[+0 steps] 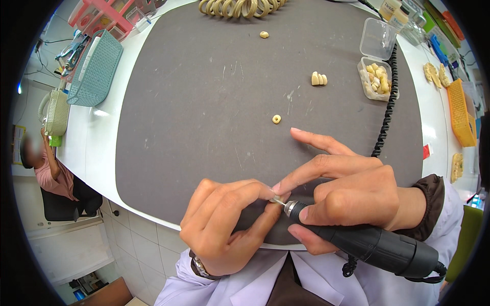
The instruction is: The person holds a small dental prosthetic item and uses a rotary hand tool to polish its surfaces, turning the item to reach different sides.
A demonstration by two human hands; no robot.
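My left hand [227,222], at the bottom centre, has thumb and fingers pinched together around something too small and hidden to make out. My right hand [352,196] grips a black rotary handpiece [383,250]; its metal tip [292,206] points into the left fingertips, and my right index fingertip rests beside them. My little finger is stretched out toward a small cream ring-shaped piece [276,119] on the grey mat [194,102]. Farther back lie another small cream piece [264,34] and a joined tooth-like block [319,79].
An open clear box [375,81] of cream pieces stands at right beside the black coiled cord [385,122]. A yellow basket [462,112] is beyond it. A blue basket [94,71] and coiled beige object [240,7] sit farther back. A seated person [58,176] is at left.
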